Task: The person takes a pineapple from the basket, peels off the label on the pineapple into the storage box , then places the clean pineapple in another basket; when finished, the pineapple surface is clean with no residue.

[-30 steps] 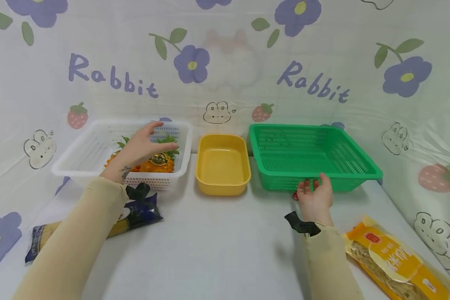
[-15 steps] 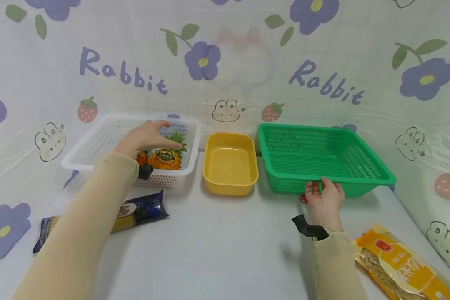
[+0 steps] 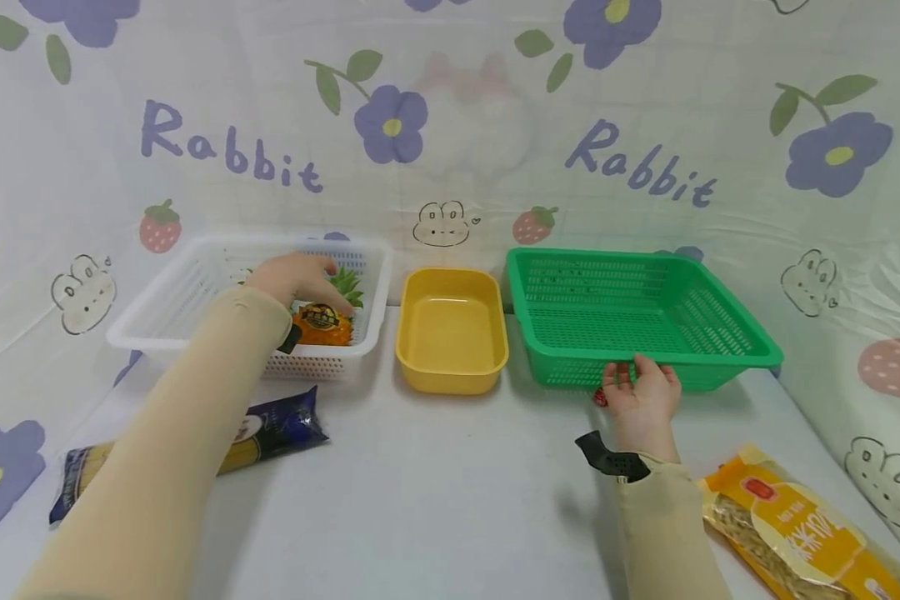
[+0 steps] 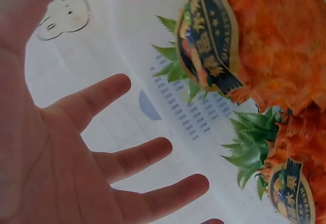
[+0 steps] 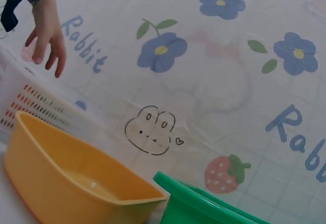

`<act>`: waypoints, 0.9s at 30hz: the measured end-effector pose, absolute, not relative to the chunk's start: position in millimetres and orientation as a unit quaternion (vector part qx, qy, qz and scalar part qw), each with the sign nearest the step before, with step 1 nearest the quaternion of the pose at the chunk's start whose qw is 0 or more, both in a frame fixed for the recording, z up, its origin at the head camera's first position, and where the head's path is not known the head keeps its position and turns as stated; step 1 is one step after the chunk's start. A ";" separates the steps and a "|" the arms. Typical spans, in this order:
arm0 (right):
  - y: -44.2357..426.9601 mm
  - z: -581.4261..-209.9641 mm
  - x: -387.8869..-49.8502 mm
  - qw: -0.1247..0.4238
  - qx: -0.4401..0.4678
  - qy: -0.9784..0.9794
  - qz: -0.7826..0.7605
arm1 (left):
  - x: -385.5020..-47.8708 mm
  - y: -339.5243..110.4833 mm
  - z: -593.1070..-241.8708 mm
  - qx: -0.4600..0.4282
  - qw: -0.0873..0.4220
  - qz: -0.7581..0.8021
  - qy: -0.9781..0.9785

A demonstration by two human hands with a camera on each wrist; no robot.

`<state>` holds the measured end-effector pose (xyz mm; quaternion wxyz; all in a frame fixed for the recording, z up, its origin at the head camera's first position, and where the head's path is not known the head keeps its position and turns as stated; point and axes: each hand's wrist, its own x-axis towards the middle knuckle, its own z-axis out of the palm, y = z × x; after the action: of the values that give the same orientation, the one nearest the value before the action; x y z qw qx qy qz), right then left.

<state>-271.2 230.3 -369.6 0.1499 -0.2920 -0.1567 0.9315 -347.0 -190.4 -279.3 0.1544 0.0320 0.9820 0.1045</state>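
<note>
"What's nearest us?"
"A yellow packet (image 3: 810, 525), right; a blue packet (image 3: 281, 425), left."
"And farther?"
"We see the right hand (image 3: 643, 400), fingers slightly apart, at the green basket (image 3: 708, 361); the left hand (image 3: 296, 279), fingers spread, over 2 pineapples (image 4: 285, 46) in the far-left white basket (image 3: 150, 340)."

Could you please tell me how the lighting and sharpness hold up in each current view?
Head view: bright, fairly even light, with a soft shadow on the table beside the right sleeve; left wrist view: slightly hazy, the left hand dim against the pale backdrop, though the label on the upper pineapple is readable; right wrist view: duller, with a small glint inside the yellow tub.
</note>
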 end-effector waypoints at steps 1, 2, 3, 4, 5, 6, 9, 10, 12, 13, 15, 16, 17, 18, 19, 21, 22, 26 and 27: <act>229.8 -369.3 -271.2 0.150 -0.291 -0.160 0.931 | -348.2 -190.1 -280.0 0.036 0.156 0.092 0.983; 229.5 -369.1 -271.2 0.150 -0.291 -0.160 0.931 | -348.9 -189.5 -280.5 0.038 0.159 0.083 0.983; 229.3 -368.6 -271.0 0.150 -0.291 -0.159 0.931 | -349.5 -189.1 -281.3 0.038 0.162 0.076 0.983; 229.1 -368.4 -270.9 0.149 -0.292 -0.157 0.931 | -349.9 -188.6 -282.2 0.037 0.168 0.074 0.982; 229.0 -368.2 -270.9 0.149 -0.292 -0.157 0.931 | -350.5 -188.2 -283.1 0.037 0.172 0.071 0.982; 229.1 -368.1 -270.9 0.149 -0.293 -0.156 0.931 | -350.9 -187.7 -284.0 0.032 0.177 0.073 0.981; 229.4 -367.8 -270.9 0.147 -0.296 -0.157 0.930 | -350.9 -184.2 -285.8 0.004 0.194 0.094 0.976; 229.6 -368.0 -271.0 0.147 -0.297 -0.159 0.930 | -351.0 -182.3 -285.9 -0.005 0.200 0.101 0.975; 229.9 -368.0 -270.9 0.145 -0.297 -0.161 0.930 | -351.0 -178.6 -286.0 -0.019 0.213 0.106 0.971; 230.5 -368.2 -270.6 0.145 -0.297 -0.162 0.930 | -351.8 -176.4 -285.9 -0.018 0.221 0.099 0.970; 231.7 -368.5 -270.1 0.145 -0.297 -0.162 0.930 | -353.3 -173.2 -285.9 -0.017 0.233 0.090 0.968; 232.1 -368.7 -269.8 0.145 -0.298 -0.161 0.930 | -353.7 -172.1 -286.0 -0.012 0.237 0.078 0.968; 232.2 -368.8 -269.3 0.145 -0.297 -0.161 0.930 | -354.3 -171.8 -286.7 -0.008 0.240 0.069 0.968; 232.5 -369.0 -269.1 0.146 -0.297 -0.161 0.930 | -355.1 -171.7 -287.5 0.001 0.243 0.055 0.969; 232.6 -368.9 -269.0 0.147 -0.297 -0.162 0.930 | -355.6 -171.8 -288.2 0.004 0.243 0.050 0.969; 232.9 -368.8 -268.9 0.148 -0.295 -0.162 0.930 | -356.8 -172.8 -290.0 0.003 0.243 0.050 0.969; 233.1 -368.7 -269.0 0.149 -0.295 -0.161 0.930 | -357.2 -173.5 -290.9 0.001 0.242 0.053 0.969; 233.7 -367.9 -269.9 0.147 -0.294 -0.167 0.930 | -358.4 -175.0 -293.6 -0.009 0.237 0.073 0.969; 233.8 -367.4 -270.0 0.146 -0.295 -0.168 0.929 | -357.9 -174.6 -293.8 -0.012 0.234 0.077 0.969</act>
<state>-270.0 233.8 -367.4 0.1460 -0.2946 -0.1680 0.9293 -357.9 -174.6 -293.8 0.2336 -0.0118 0.9692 0.0775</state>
